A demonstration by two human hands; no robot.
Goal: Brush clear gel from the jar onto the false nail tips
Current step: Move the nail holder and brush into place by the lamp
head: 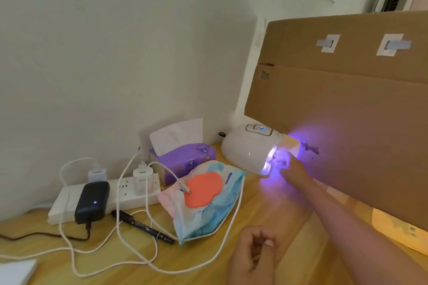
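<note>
Wooden counter set in a corner against a plain white wall. At the far left lies a white power strip with chargers plugged in, a black adapter resting on it, and loose white cables trailing over the wood. Beside these lie a black marker pen, then a purple tissue pack and a wipes pack with an orange lid. Your left hand hangs low over the counter with fingers curled; I cannot tell whether its grip closes on anything. The white curing lamp is lit violet, its display on but unreadable. Your right hand reaches to the lamp's mouth; glare washes out the fingers, so the state of that grip cannot be told. A cardboard sheet leans behind, at the right. The gel jar and the brush are not in view, and the false nail tips cannot be made out; in my judgement they sit at the lamp's mouth under your right hand, and the step in hand is curing a coat. To do it well, set the tips level and fully under the light, touch no coated face, take your fingers clear, and wait out the timer before brushing again.
</note>
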